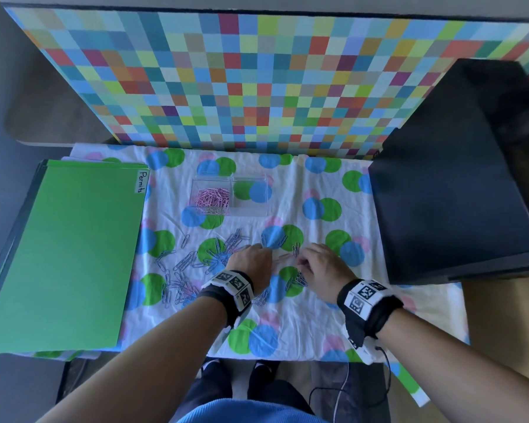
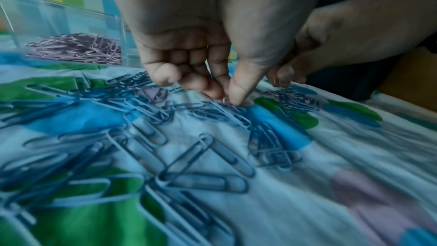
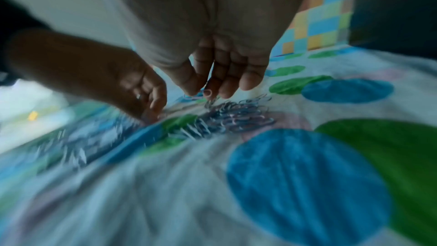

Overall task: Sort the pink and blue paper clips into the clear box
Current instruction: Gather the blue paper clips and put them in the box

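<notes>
Fingers of our left hand and right hand each pinch a pink clip among blue clips, short of the clear box; a green folder reads "Permits"

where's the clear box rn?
Head view: the clear box sits on the dotted cloth, far side and centre-left, beyond both hands. The green folder lies to its left; pink paper clips fill its left compartment.
</notes>
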A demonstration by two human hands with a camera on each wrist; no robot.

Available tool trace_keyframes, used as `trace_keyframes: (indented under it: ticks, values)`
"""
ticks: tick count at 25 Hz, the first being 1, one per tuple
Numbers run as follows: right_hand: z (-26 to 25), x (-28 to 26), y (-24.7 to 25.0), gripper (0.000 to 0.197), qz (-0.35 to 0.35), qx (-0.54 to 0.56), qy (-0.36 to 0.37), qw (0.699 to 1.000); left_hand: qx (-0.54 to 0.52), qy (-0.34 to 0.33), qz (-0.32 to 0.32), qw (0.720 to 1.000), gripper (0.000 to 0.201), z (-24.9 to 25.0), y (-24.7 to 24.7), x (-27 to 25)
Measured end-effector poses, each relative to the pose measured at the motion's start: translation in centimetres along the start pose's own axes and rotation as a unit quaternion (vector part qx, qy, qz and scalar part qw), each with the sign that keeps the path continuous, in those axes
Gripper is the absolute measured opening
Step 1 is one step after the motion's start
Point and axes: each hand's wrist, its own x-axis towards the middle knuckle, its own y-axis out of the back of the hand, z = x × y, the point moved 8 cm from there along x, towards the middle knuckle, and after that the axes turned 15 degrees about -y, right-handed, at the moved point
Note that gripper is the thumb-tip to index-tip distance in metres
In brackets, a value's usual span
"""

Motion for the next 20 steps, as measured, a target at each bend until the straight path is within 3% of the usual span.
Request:
trace_keyframes:
  ticks: [3, 5, 9, 10, 11, 12, 14, 15, 17, 20]
  values:
    - [2.1, 0.6, 1.3, 0.005, -0.004, 0.192, -0.123, 0.974, -0.040, -0.004, 0.012, 0.999, 0.014, -0.6, -0.1, -0.3]
    - [3.0, 0.8, 1.1, 0.009, -0.037, 0.326, -0.189, 0.926, -0.103, 0.007, 0.035, 0.994, 0.013, -1.2, 0.0, -0.4]
    - [4.0, 1.1, 0.7, 0.028, -0.086, 0.477, -0.252, 0.838, -0.218, 0.046, 0.089, 0.971, 0.037, -2.0, 0.8, -0.2]
    - [4.0, 1.2, 0.7, 0.029, -0.093, 0.475, -0.252, 0.838, -0.244, 0.061, 0.097, 0.963, 0.035, -2.1, 1.0, -0.1]
    - [3.8, 1.3, 1.0, 0.027, -0.094, 0.435, -0.241, 0.863, -0.288, 0.080, 0.110, 0.948, 0.030, -2.3, 1.1, -0.1]
    - [3.4, 1.4, 1.5, 0.024, -0.087, 0.347, -0.215, 0.909, -0.360, 0.108, 0.130, 0.917, 0.026, -2.6, 1.0, 0.0]
    - [2.0, 1.5, 1.9, 0.013, -0.069, 0.124, -0.130, 0.981, -0.541, 0.171, 0.171, 0.806, 0.023, -3.0, 0.3, -0.3]
    - [1.3, 1.3, 1.6, 0.012, -0.070, 0.035, -0.087, 0.993, -0.605, 0.197, 0.192, 0.748, 0.023, -3.1, 0.0, -0.4]
    - [0.5, 1.2, 0.8, 0.014, -0.067, -0.076, -0.020, 0.995, -0.665, 0.229, 0.216, 0.677, 0.023, -3.4, -0.4, -0.5]
    - [0.3, 1.6, 0.4, 0.011, -0.056, -0.125, 0.025, 0.990, -0.698, 0.220, 0.203, 0.650, 0.019, -2.9, -0.3, -0.1]
